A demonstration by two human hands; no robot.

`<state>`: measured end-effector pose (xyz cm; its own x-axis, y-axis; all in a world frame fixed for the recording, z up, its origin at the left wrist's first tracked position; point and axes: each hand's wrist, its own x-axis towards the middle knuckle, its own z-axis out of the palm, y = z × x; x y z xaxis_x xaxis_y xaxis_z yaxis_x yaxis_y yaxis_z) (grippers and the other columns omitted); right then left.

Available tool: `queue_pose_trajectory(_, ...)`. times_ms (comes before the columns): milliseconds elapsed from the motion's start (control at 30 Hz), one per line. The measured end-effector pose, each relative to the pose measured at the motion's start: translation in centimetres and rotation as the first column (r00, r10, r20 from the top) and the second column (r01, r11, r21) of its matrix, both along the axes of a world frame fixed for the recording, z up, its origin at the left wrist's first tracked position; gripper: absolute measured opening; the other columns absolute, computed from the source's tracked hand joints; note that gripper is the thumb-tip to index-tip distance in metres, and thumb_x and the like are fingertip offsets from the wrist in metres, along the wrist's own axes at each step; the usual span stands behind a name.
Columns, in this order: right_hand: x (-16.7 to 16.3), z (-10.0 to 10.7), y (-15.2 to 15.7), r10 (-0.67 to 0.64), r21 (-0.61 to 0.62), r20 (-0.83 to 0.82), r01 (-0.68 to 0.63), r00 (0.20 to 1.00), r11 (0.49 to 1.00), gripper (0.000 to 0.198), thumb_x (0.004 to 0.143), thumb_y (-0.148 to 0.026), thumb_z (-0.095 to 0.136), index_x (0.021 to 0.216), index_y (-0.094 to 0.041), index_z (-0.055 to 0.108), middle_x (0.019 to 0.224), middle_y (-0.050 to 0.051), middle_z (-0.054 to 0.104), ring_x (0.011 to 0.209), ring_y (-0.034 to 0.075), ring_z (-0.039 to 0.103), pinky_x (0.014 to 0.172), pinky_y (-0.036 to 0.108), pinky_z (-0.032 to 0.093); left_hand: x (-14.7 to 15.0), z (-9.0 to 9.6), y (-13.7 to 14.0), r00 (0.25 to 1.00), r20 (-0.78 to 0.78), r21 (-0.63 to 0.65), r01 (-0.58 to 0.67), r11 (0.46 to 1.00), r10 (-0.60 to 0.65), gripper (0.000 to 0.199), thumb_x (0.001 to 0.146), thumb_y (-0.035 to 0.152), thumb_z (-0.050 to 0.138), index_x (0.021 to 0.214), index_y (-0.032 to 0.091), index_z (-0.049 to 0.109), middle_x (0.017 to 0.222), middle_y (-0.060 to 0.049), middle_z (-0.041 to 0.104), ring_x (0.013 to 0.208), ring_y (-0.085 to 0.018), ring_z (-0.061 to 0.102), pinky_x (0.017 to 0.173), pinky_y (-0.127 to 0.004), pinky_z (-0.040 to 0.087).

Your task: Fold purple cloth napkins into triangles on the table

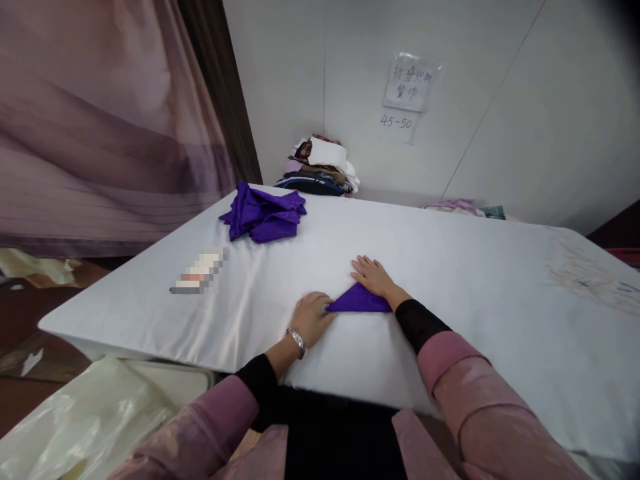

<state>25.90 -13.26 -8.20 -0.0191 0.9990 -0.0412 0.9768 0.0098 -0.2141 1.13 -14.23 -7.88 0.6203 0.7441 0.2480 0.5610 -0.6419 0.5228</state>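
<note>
A purple cloth napkin, folded into a flat triangle, lies on the white tablecloth in front of me. My left hand, with a silver bracelet at the wrist, is at the triangle's left corner. Its fingers are bent and closed on that corner, and the fingertips are partly hidden. Flat on the upper part of the triangle rests my right hand, palm down with fingers stretched out past the cloth's edge. It covers the napkin's peak, and my right wrist lies over its right end.
Loosely heaped purple napkins lie at the table's back left. A blurred flat object is nearer on the left. Folded clothes are piled behind the table by the wall, beneath taped paper signs. Clear plastic sheeting is at lower left.
</note>
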Motion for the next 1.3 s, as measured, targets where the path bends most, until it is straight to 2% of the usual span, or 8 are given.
queue_pose_trajectory(200,-0.1,0.2,-0.1,-0.01,-0.01,0.002,0.01,1.0,1.0,0.065,0.088,-0.06,0.013,0.14,-0.022,0.028,0.149,0.005,0.018,0.137,0.021,0.011,0.108,0.041,0.01,0.8,0.1,-0.5,0.992,0.047,-0.082,-0.113,0.99,0.117,0.007,0.075,0.028,0.06,0.08,0.023,0.061,0.11,-0.002,0.06,0.109,-0.021,0.05,0.095,-0.043,0.036)
queue_pose_trajectory(300,-0.1,0.2,-0.1,-0.01,-0.008,0.0,0.01,1.0,1.0,0.065,0.088,-0.06,0.014,0.14,-0.023,0.028,0.149,0.005,0.019,0.137,0.021,0.012,0.108,0.041,0.01,1.0,0.2,-0.5,0.989,0.075,-0.111,-0.116,0.987,0.124,0.006,0.077,0.028,0.058,0.077,0.022,0.06,0.112,-0.002,0.06,0.112,-0.022,0.049,0.097,-0.044,0.035)
queue_pose_trajectory(433,-0.2,0.2,-0.1,-0.008,-0.004,0.009,0.008,1.0,1.0,0.065,0.089,-0.059,0.014,0.14,-0.022,0.028,0.149,0.006,0.019,0.137,0.021,0.012,0.108,0.041,0.011,1.0,0.2,-0.5,0.995,0.081,-0.108,-0.055,0.993,0.064,0.012,0.08,0.031,0.053,0.076,0.022,0.06,0.114,-0.002,0.06,0.119,-0.023,0.043,0.101,-0.046,0.031)
queue_pose_trajectory(667,-0.2,0.2,0.0,0.009,0.013,0.021,-0.009,1.0,1.0,0.064,0.089,-0.059,0.016,0.139,-0.021,0.029,0.149,0.007,0.02,0.137,0.022,0.012,0.107,0.042,0.011,0.4,0.7,0.0,0.993,-0.07,-0.091,0.093,0.991,-0.1,0.013,0.082,0.023,0.048,0.078,0.023,0.061,0.118,-0.001,0.058,0.128,-0.023,0.034,0.106,-0.049,0.021)
queue_pose_trajectory(1000,-0.4,0.3,-0.1,0.009,0.017,0.011,-0.01,1.0,1.0,0.066,0.088,-0.061,0.016,0.139,-0.022,0.029,0.149,0.007,0.019,0.137,0.022,0.012,0.108,0.041,0.011,-0.7,0.4,0.7,0.967,-0.146,-0.008,0.211,0.978,-0.21,0.018,0.085,0.023,0.041,0.082,0.022,0.059,0.119,-0.002,0.056,0.131,-0.022,0.028,0.107,-0.051,0.015)
queue_pose_trajectory(1100,-0.4,0.3,-0.1,0.011,0.023,0.001,-0.011,1.0,1.0,0.066,0.088,-0.061,0.016,0.139,-0.022,0.03,0.149,0.008,0.019,0.137,0.022,0.012,0.108,0.042,0.01,-0.5,1.4,1.3,0.966,-0.199,0.027,0.171,0.985,-0.162,0.02,0.084,0.03,0.044,0.073,0.022,0.06,0.117,-0.003,0.058,0.129,-0.026,0.032,0.106,-0.054,0.016)
queue_pose_trajectory(1200,-0.4,0.3,-0.1,0.015,0.028,-0.002,-0.015,1.0,0.999,0.065,0.088,-0.061,0.017,0.139,-0.022,0.03,0.149,0.008,0.019,0.137,0.023,0.011,0.108,0.043,0.01,1.5,2.6,1.4,0.976,-0.201,0.088,0.105,0.991,-0.086,0.025,0.086,0.037,0.042,0.088,0.022,0.062,0.125,-0.006,0.053,0.128,-0.026,0.033,0.106,-0.053,0.018)
queue_pose_trajectory(1300,-0.3,0.4,-0.2,0.024,0.009,0.011,-0.024,1.0,1.0,0.061,0.09,-0.056,0.018,0.14,-0.022,0.028,0.149,0.008,0.018,0.137,0.023,0.01,0.108,0.043,0.01,4.5,2.7,0.9,0.955,-0.211,0.11,0.235,0.966,-0.208,0.039,0.088,0.039,0.039,0.121,0.021,0.049,0.138,-0.007,0.042,0.132,-0.023,0.028,0.108,-0.048,0.017)
